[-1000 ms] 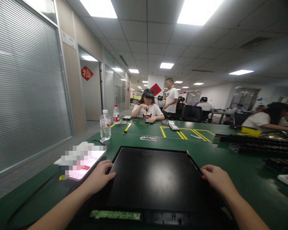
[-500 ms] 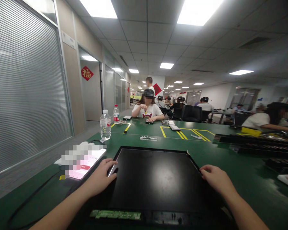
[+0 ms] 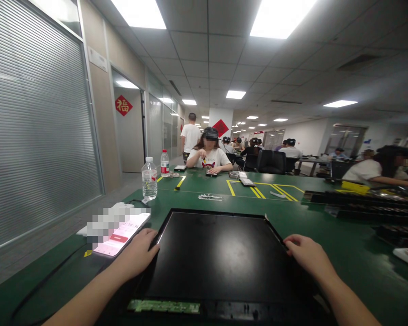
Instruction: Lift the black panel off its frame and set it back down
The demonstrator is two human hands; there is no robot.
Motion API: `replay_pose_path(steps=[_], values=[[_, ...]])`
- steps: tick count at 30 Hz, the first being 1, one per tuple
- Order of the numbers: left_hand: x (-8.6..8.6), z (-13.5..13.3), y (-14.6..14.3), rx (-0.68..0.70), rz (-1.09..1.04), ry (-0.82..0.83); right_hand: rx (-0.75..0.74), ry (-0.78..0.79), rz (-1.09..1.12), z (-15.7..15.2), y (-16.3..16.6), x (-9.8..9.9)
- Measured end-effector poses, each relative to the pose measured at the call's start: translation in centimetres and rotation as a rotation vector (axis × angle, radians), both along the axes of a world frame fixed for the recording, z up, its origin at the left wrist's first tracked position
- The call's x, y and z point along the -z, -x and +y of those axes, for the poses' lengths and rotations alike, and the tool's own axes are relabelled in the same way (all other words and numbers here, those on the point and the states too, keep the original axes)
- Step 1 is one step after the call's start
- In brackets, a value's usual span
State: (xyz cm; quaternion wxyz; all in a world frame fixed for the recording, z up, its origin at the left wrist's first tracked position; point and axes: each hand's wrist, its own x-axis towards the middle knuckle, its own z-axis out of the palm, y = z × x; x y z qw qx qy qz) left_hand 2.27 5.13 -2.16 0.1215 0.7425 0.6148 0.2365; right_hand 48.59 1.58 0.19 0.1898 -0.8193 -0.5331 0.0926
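Observation:
A large black flat panel [image 3: 217,258] lies on the green table [image 3: 353,253] in front of me. Along its near edge runs a narrow green circuit strip [image 3: 163,306]. My left hand [image 3: 136,256] rests on the panel's left edge, fingers curled over it. At the right edge my right hand [image 3: 308,254] grips the panel, fingers bent over the rim. Both forearms reach in from the bottom of the view.
A phone [image 3: 120,235] with a lit screen lies left of the panel, a black cable [image 3: 44,283] beside it. Two water bottles [image 3: 149,178] stand farther back. Black trays [image 3: 360,203] fill the right side. People sit at the far end and at the right.
My left hand slid slightly back onto the panel's left edge. A standing person in a white shirt walked left behind the seated person. My right hand stayed in place.

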Motion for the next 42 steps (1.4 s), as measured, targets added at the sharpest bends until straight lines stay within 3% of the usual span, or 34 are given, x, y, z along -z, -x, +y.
replay_pose_path(steps=[6,16,20,25,35,42], values=[[0.4,0.4,0.5,0.031,-0.032,-0.028,0.032,-0.004,0.003,-0.4,-0.5,-0.4],[0.2,0.3,0.3,0.069,0.008,-0.035,0.003,0.071,-0.076,0.6,-1.7,2.3],[-0.1,0.5,0.4,0.058,-0.148,-0.011,-0.002,0.052,-0.082,0.6,-1.4,2.1],[-1.2,0.4,0.2,-0.035,-0.386,0.142,-0.003,0.071,-0.063,0.7,-1.8,1.8],[-1.8,-0.5,-1.0,-0.157,-1.120,0.519,0.029,0.078,-0.037,0.7,-2.4,1.9],[-2.4,-0.8,-1.9,-0.186,-1.279,0.575,0.029,0.059,-0.041,0.8,-2.6,2.3]])
